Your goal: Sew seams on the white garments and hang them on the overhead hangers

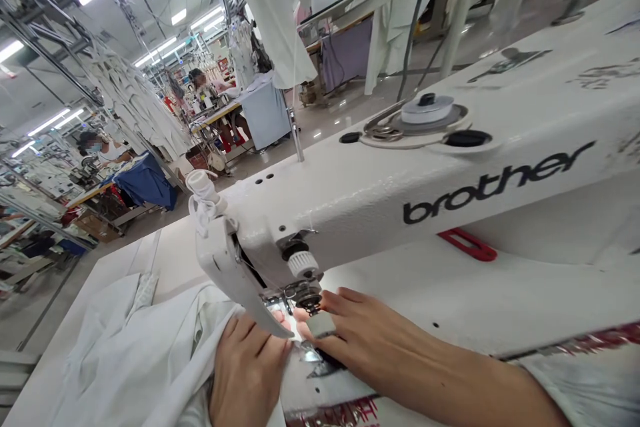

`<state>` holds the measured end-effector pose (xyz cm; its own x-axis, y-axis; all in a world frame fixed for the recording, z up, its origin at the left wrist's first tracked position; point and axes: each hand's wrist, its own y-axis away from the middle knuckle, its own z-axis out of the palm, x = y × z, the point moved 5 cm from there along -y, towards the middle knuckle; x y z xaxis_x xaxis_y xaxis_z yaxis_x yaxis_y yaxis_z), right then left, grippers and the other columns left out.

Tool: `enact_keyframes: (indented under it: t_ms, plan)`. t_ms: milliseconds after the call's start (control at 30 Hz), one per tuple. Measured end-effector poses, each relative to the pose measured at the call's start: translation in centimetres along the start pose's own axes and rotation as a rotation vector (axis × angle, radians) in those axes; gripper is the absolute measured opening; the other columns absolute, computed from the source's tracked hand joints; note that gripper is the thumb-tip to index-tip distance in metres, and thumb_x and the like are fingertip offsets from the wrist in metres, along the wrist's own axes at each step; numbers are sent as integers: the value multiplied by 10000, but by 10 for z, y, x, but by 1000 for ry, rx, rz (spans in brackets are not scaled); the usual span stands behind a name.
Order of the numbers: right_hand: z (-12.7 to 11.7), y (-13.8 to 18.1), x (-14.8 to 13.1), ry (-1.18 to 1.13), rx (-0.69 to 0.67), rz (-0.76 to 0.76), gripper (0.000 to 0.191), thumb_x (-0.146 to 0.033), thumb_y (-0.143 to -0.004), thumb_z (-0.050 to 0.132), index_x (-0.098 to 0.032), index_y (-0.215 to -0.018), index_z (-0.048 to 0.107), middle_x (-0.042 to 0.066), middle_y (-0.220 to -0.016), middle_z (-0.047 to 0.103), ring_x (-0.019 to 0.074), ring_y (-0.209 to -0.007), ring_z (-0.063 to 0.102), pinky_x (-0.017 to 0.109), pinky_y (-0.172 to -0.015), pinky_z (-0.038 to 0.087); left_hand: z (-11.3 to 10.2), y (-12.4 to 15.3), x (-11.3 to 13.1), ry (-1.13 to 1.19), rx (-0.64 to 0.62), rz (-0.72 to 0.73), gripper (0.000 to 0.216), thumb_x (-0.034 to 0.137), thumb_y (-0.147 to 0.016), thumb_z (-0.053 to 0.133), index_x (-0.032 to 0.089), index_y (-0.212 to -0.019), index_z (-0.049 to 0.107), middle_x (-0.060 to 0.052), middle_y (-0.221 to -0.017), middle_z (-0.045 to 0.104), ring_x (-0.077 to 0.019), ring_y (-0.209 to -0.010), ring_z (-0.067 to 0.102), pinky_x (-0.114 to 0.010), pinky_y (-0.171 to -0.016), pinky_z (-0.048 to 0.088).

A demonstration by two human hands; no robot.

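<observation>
A white sewing machine (pixel 350 193) marked "brother" fills the middle and right. My left hand (pixel 250 367) is closed on white cloth (pixel 165 347) just left of the needle area, its fingertips close to the presser foot, partly behind the white lever-like guard (pixel 240 280). The cloth lies bunched across the left of the table. My right hand (pixel 355 330) reaches in from the right, fingers bent together beside the needle. A small pale piece (pixel 321 325) shows at its fingers, and dark and shiny metal parts lie under them. Glare hides what its fingertips pinch.
A bobbin winder wheel (pixel 427 110) sits on top of the machine, and a red part (pixel 467 245) lies under its arm. White garments (pixel 275 13) hang beyond. Farther back, people work at other sewing tables, one draped with blue cloth (pixel 145 180).
</observation>
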<state>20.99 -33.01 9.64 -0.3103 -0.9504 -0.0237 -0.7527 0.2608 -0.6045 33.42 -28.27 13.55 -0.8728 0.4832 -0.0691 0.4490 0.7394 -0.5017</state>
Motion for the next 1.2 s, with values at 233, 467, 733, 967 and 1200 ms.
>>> enact_keyframes:
  t_ms: [233, 467, 733, 967, 1200]
  plan:
    - [10, 3, 4, 60, 25, 28, 150, -70, -821, 547, -178, -921, 576, 34, -899, 629, 201, -874, 506, 340, -733, 386, 4, 2, -4, -66, -28, -16, 341, 231, -972, 288, 221, -971, 629, -29, -847, 721, -194, -722, 641, -322, -583, 492]
    - [7, 3, 0, 96, 98, 57, 195, -21, -744, 556, -187, -845, 555, 25, -821, 621, 202, -814, 503, 340, -716, 365, 5, 2, -5, -62, -14, 4, 316, 230, -967, 310, 229, -956, 627, -21, -810, 719, -184, -672, 629, -316, -569, 477]
    - [13, 2, 4, 83, 53, 82, 238, -29, -751, 557, -198, -919, 551, 25, -902, 638, 199, -836, 513, 343, -713, 370, 7, 1, -4, -103, 81, 24, 357, 242, -976, 284, 216, -863, 622, -26, -802, 722, -175, -647, 619, -312, -565, 454]
    - [7, 1, 3, 111, 74, 89, 260, 5, -714, 551, -187, -890, 541, 14, -862, 627, 182, -787, 513, 322, -687, 365, 6, 1, -1, -126, 91, 29, 358, 219, -983, 266, 210, -882, 610, -8, -790, 720, -163, -678, 631, -305, -604, 446]
    - [5, 2, 3, 100, 97, 85, 295, 20, -705, 534, -188, -913, 542, 25, -940, 632, 190, -824, 509, 329, -708, 360, 5, 2, 1, -124, 70, 32, 368, 212, -985, 261, 200, -828, 594, -2, -774, 714, -157, -670, 628, -306, -629, 443]
